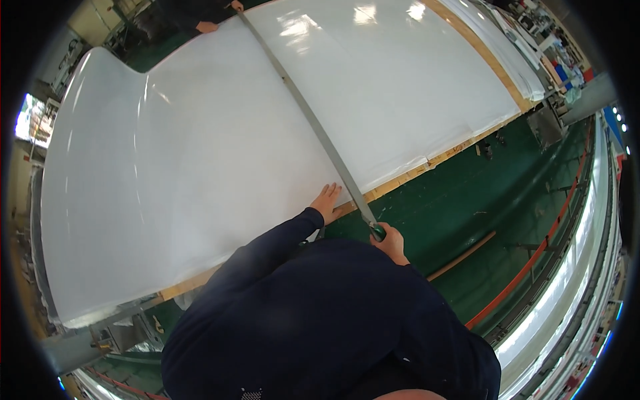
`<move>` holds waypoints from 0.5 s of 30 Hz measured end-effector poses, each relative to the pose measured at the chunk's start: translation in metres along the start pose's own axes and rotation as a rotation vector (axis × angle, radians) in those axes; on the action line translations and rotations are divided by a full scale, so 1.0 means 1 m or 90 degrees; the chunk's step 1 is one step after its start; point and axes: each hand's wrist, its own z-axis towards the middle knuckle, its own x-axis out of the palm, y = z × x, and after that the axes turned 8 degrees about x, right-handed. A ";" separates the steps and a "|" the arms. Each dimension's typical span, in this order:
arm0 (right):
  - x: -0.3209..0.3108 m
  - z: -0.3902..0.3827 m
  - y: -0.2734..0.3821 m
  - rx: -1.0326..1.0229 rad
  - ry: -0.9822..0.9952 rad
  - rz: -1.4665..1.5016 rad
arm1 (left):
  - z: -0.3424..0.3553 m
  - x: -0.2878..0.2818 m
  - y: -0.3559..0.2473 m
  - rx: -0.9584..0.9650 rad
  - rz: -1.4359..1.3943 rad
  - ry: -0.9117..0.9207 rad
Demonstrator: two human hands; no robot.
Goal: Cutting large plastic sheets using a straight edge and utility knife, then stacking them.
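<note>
A large glossy white sheet (pixel 220 153) lies spread over a long wooden-edged table, its left end rising in a curved fold. Across it, from the far edge to the near edge, runs a long narrow grey metal bar (pixel 310 117). My right hand (pixel 392 245) is closed around a green handle (pixel 378 231) at the bar's near end, just past the table edge. Fingers spread, my left hand (pixel 327 203) presses flat on the sheet close to the bar's left side. At the far side, a co-worker's hand (pixel 237 6) is at the bar's other end; their other hand (pixel 208 27) rests on the sheet's edge.
The table's wooden edge (pixel 400 179) runs close in front of me. On the green floor (pixel 440 223) to the right lies a brown pole (pixel 461 256). Farther right is an orange rail (pixel 517 291) beside long white rolled material (pixel 563 287). Clutter (pixel 563 67) stands at the far right.
</note>
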 end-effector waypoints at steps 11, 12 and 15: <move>-0.039 0.027 -0.017 0.006 0.008 -0.084 | -0.006 0.009 -0.024 -0.005 0.110 0.080; -0.043 0.030 -0.020 0.007 0.011 -0.085 | -0.003 0.007 -0.029 -0.015 0.123 0.090; -0.055 0.041 -0.028 0.015 -0.012 -0.093 | 0.010 0.002 -0.045 -0.059 0.155 0.129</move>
